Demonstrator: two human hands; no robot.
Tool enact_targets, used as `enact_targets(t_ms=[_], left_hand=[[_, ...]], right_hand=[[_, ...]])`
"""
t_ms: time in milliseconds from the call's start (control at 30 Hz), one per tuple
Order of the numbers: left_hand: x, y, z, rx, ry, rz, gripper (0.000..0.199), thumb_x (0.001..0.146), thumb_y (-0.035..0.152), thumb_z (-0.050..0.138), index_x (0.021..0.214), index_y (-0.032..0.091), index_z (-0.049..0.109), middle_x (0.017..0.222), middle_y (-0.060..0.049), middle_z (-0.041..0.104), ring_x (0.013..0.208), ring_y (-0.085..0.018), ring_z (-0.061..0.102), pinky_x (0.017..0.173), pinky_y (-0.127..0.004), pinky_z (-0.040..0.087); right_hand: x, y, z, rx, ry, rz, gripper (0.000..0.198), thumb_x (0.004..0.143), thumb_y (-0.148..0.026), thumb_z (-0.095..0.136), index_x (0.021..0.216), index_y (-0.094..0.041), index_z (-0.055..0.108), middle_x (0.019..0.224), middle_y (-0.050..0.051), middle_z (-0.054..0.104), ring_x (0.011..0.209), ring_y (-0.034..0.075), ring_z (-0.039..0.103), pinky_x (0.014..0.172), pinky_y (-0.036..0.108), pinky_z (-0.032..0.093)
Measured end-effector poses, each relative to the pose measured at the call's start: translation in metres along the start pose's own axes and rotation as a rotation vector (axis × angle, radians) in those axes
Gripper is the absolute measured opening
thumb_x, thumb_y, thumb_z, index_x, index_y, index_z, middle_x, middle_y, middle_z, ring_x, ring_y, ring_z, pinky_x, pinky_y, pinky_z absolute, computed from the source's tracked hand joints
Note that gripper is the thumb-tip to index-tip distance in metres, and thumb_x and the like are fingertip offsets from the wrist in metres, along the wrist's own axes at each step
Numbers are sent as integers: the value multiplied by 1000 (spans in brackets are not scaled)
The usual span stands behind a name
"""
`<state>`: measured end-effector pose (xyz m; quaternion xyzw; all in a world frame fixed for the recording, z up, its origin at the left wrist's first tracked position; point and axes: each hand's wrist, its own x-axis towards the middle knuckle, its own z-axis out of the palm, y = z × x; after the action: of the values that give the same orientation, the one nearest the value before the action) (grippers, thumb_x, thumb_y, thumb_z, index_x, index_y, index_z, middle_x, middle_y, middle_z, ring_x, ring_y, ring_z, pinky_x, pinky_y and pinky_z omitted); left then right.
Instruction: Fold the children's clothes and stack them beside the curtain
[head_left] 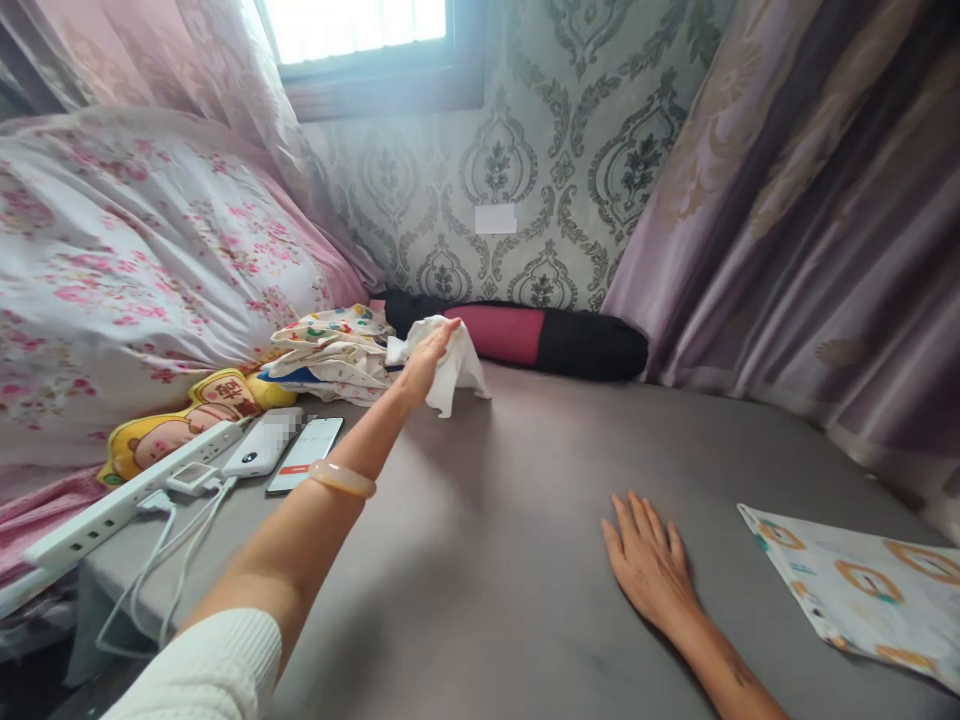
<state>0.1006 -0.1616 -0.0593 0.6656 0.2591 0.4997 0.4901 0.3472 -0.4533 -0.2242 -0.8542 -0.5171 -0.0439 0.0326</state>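
Observation:
My left hand [429,362] reaches far forward with a white cloth [456,372], which hangs down around the fingers above the grey surface [517,560]. Thumb and fingertips are partly hidden by the cloth. Just left of it lies a heap of patterned clothes [330,345]. My right hand [649,560] rests palm down on the grey surface, fingers stretched out, holding nothing. To its right a white folded cloth with orange prints [855,590] lies flat.
A black and dark-red bolster-shaped bag [499,335] lies along the wallpapered wall. On the left are a phone [306,455], a white power bank [262,442], a power strip [135,490] with cables and a yellow plush toy [169,440]. Purple curtains [795,220] hang at right.

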Motion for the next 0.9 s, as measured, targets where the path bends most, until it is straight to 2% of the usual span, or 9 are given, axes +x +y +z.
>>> enact_targets(t_ms=[100, 200, 300, 367, 467, 600, 700, 800, 900], left_hand=[[-30, 0, 41, 51, -105, 51, 51, 96, 53, 42, 133, 22, 58, 146, -4, 51, 141, -26, 38, 115, -39, 31], [-61, -2, 82, 156, -184, 68, 45, 97, 47, 42, 132, 25, 60, 145, -2, 53, 140, -23, 40, 118, -35, 27], [-90, -8, 119, 223, -297, 98, 48, 98, 45, 38, 134, 21, 58, 141, -6, 55, 137, -23, 43, 118, -37, 27], [-107, -11, 139, 237, -368, 123, 48, 98, 44, 37, 134, 20, 58, 137, -8, 58, 133, -24, 46, 116, -39, 30], [-128, -8, 162, 231, -473, 160, 49, 99, 43, 34, 134, 20, 58, 131, -10, 61, 126, -24, 50, 112, -40, 34], [-145, 6, 172, 209, -540, 183, 46, 101, 38, 28, 129, 22, 61, 130, -8, 62, 122, -24, 52, 110, -40, 35], [-150, 7, 166, 176, -490, 165, 43, 100, 38, 31, 122, 22, 64, 127, -8, 64, 119, -25, 55, 107, -39, 38], [-152, -6, 156, 188, -266, 56, 31, 95, 35, 41, 107, 21, 66, 111, -8, 69, 100, -21, 61, 90, -33, 48], [-156, -28, 144, 308, -65, -97, 15, 86, 25, 48, 89, 22, 62, 88, -3, 67, 75, -17, 60, 70, -28, 48]], right_hand=[[-1, 0, -2, 60, -8, 11, 63, 97, -42, 21, 147, -11, 43, 156, 16, 35, 146, 31, 28, 117, 55, 20], [2, 2, -3, 180, 9, 30, 60, 95, -42, 26, 143, -11, 47, 154, 17, 37, 145, 32, 29, 117, 58, 19], [8, -1, -11, 462, 79, 39, 56, 93, -42, 32, 140, -14, 48, 146, 18, 48, 139, 30, 41, 114, 55, 30], [14, -9, -22, 707, 186, 17, 57, 92, -44, 38, 140, -15, 45, 140, 18, 54, 131, 27, 51, 108, 48, 40], [22, -26, -41, 956, 372, -4, 61, 85, -47, 53, 136, -14, 46, 133, 20, 59, 121, 28, 59, 99, 45, 49], [34, -43, -56, 1073, 457, 13, 63, 77, -42, 60, 131, -13, 49, 123, 19, 64, 107, 28, 64, 91, 43, 53], [44, -48, -62, 1106, 468, 48, 49, 75, -37, 58, 119, -14, 58, 112, 15, 69, 100, 26, 65, 90, 42, 52], [57, -51, -67, 1160, 472, 82, 36, 77, -33, 52, 108, -17, 63, 106, 12, 71, 97, 24, 65, 90, 40, 51], [69, -54, -72, 1188, 482, 130, 37, 74, -29, 48, 105, -17, 64, 106, 11, 71, 99, 24, 64, 90, 37, 50]])
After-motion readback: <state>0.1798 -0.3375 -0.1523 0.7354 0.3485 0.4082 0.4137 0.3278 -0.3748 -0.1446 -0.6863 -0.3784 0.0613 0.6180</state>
